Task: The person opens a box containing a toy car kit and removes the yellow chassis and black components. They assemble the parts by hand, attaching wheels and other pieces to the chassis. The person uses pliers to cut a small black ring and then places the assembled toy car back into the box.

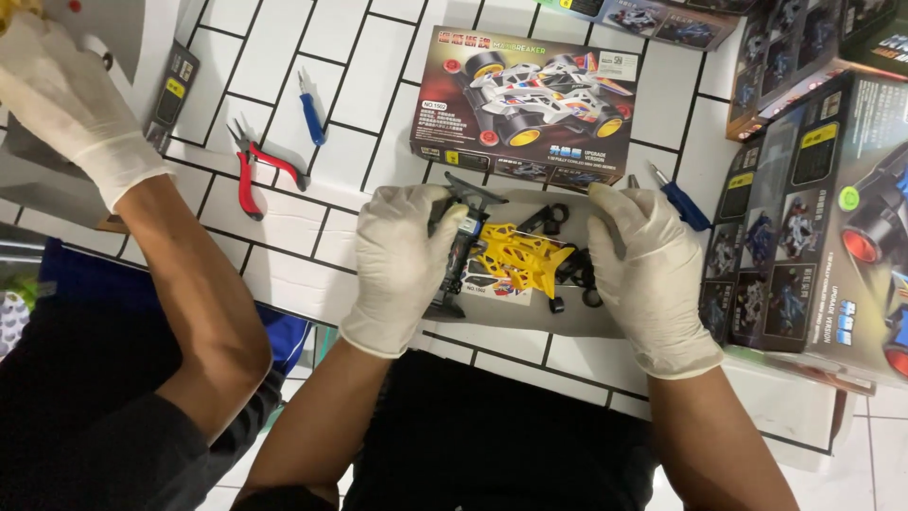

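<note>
The white-tiled table [284,57] carries the work; a grey tray [530,317] lies on its near edge, directly in front of the person. A boxed model car kit [525,104] stands just beyond the tray, and more kit boxes [813,218] are stacked at the right.

The yellow chassis part [520,254] lies on the tray between the two gloved hands. Its long axis runs roughly left to right, tilted slightly. A black parts frame [461,241] stands just left of it, upright and somewhat tilted.

The left hand [397,265] is closed around the black parts frame, its grip clamped on the frame's stem. The yellow chassis part lies immediately to the right of that grip, near or touching the frame. The right hand [653,274] rests on the tray's right side, fingers curled around a thin tool; the chassis lies to its left, slightly farther off. The left hand is the nearer one.

Small black rings [577,274] lie between chassis and right hand.

A co-worker's gloved hand [71,104] is well apart at the upper left, near red pliers [255,175].
</note>
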